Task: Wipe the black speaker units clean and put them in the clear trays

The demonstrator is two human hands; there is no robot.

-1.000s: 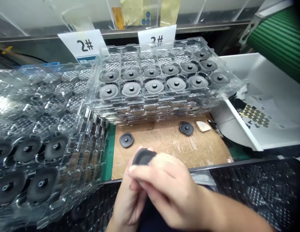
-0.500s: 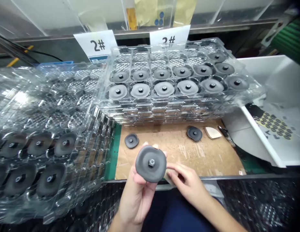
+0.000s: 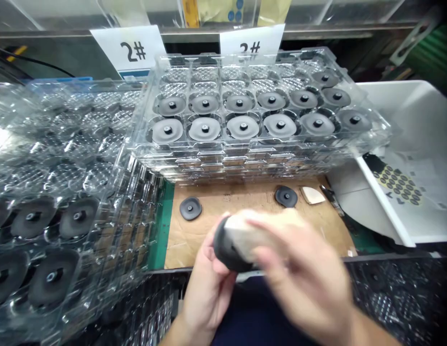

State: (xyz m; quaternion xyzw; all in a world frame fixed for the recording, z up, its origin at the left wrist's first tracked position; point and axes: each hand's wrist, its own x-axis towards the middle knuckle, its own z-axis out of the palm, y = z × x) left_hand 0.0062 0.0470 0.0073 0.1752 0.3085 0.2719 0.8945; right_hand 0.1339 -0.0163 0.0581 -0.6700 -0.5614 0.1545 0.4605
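Note:
Low in the middle, my left hand [image 3: 211, 283] grips a black rounded disc [image 3: 227, 247] by its edge, tilted. My right hand [image 3: 303, 264], smeared by motion, holds a whitish pad [image 3: 243, 235] against the disc's face. The disc's centre knob is hidden by the pad. Beyond my hands, on the brown cardboard [image 3: 230, 197], a second black disc [image 3: 190, 208] lies at the left and a third black disc [image 3: 286, 196] at the right, beside a cream wedge-shaped pad [image 3: 313, 195].
Stacked clear trays [image 3: 245, 151] with black discs stand behind the cardboard; more clear trays [image 3: 111, 192] are at the left. On the right are a white bin [image 3: 428, 115] holding a sticker sheet [image 3: 398, 185] and a dark tool [image 3: 331, 199]. Two white "2#" signs [image 3: 131, 50] stand at the back.
My right hand has risen and moved over the disc, bringing the whitish pad onto its face. The disc in my left hand has turned to a steeper tilt. The view has shifted slightly.

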